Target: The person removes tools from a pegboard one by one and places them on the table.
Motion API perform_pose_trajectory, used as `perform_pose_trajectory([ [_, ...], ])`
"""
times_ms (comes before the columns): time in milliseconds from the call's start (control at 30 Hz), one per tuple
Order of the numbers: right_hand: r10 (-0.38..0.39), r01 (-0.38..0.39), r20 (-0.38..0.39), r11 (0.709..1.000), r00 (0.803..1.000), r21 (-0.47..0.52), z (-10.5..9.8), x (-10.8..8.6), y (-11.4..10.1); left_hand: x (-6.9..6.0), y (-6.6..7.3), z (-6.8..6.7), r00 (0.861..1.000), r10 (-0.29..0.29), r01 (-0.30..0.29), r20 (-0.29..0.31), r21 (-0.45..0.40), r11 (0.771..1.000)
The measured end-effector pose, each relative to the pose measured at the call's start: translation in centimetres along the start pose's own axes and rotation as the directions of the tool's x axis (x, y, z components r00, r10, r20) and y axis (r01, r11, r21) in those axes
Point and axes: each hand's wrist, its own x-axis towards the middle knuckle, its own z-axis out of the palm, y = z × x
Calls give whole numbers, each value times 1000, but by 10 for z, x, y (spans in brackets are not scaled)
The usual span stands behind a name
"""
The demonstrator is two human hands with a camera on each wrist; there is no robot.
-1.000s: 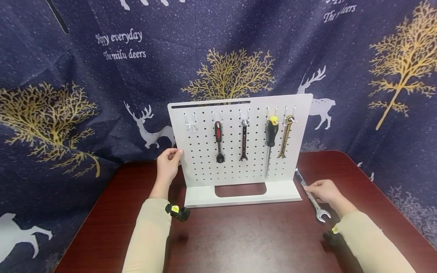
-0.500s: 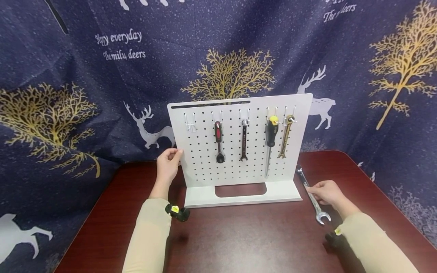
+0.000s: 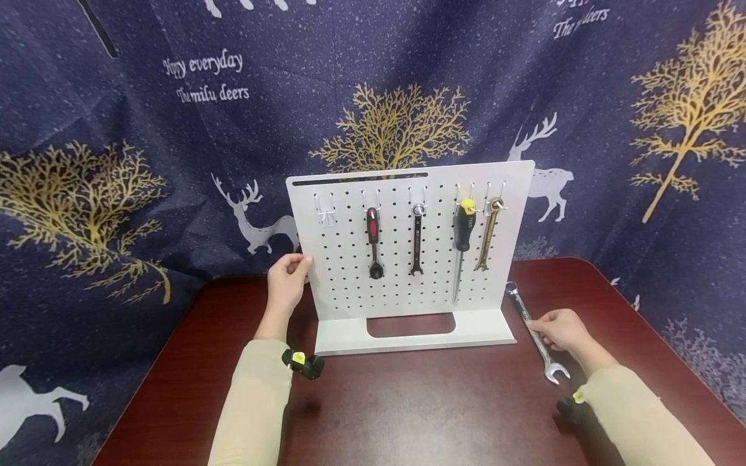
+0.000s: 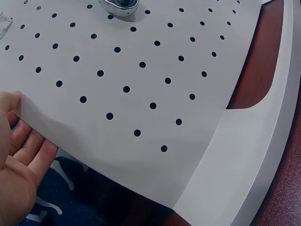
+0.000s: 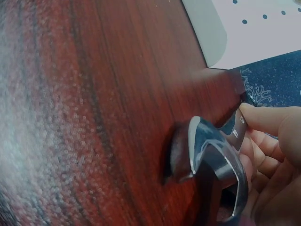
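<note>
My left hand (image 3: pixel 287 283) pinches the left edge of a white pegboard stand (image 3: pixel 361 330), thumb on the front and fingers behind, as the left wrist view shows. To the right of the stand, my right hand (image 3: pixel 561 329) pinches a large silver combination wrench (image 3: pixel 537 342) by its shank. The wrench's open end points toward me, its ring end away. In the right wrist view the wrench's open end (image 5: pixel 218 155) looms close over the table. On the board hang a red-and-black ratchet (image 3: pixel 373 236), a dark wrench (image 3: pixel 417 239), a yellow-and-black screwdriver (image 3: pixel 464 226) and a gold wrench (image 3: pixel 489 234).
A wire hook (image 3: pixel 326 210) at the board's upper left carries no tool. The stand sits on a dark red table (image 3: pixel 419 401). Behind it hangs a blue cloth (image 3: pixel 373 65) with trees and deer. Each wrist wears a black camera mount (image 3: pixel 303 364).
My right hand and the wrench have shifted slightly right, and the wrench's ring end has come out from beside the board's edge. My left hand stays in place on the board.
</note>
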Motion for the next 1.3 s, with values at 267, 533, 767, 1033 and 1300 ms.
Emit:
perform_pose_trajectory([
  [267, -8, 9, -7, 1000, 1000, 23, 0, 4, 1, 1, 3, -3, 1000, 3, -3, 4, -2, 1000],
  [533, 1, -1, 7, 999, 1000, 39, -2, 4, -2, 3, 5, -5, 1000, -2, 2, 1, 2, 1000],
  [767, 15, -15, 2, 999, 1000, 49, -1, 3, -1, 4, 3, -3, 1000, -4, 4, -2, -8, 1000],
  [1033, -6, 9, -69, 999, 998, 45, -2, -5, -4, 2, -3, 0, 1000, -19, 19, 2, -23, 1000],
  [1300, -102, 120, -153, 986, 983, 115, -4, -12, -30, 2, -3, 1, 1000, -2, 2, -4, -29, 1000],
])
